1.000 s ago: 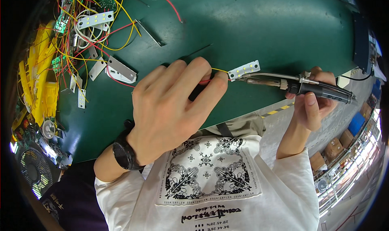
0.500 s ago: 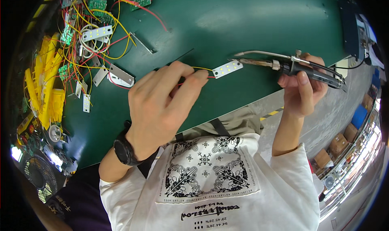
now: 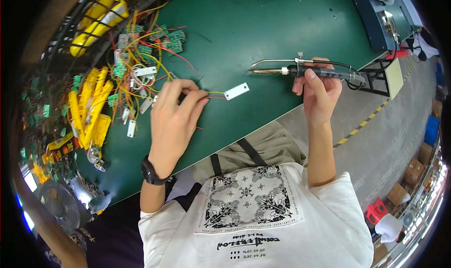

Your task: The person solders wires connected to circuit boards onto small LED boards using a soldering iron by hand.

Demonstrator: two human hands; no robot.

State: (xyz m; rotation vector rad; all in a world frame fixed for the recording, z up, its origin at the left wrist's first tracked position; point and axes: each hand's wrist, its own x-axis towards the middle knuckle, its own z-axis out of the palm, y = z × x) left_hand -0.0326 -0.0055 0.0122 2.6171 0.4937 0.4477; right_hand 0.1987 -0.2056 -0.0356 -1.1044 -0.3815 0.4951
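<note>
L hand (image 3: 171, 113) (remote, on my feed): thumb + index pinch yellow wire (image 3: 216, 92) & red wire (image 3: 216, 97). White strip (image 3: 237, 91) betw. hands, over green bench (image 3: 263, 37). Done, I judge: both wires reach strip's L end. R hand (image 3: 322, 91): fingers wrapped round soldering iron (image 3: 292, 71), tip clear of strip. Poss. left: more strips (image 3: 145, 71) in heap (image 3: 150, 47), wiring unclear to me.

Bright indoor lt, soft sheen on green table (image 3: 263, 28), glare at L/R rims, fisheye bend, blk corners.

Green tabletop (image 3: 263, 28) under tangled wires (image 3: 182, 57), green circuit boards (image 3: 174, 46), yellow pieces (image 3: 99, 110).
</note>
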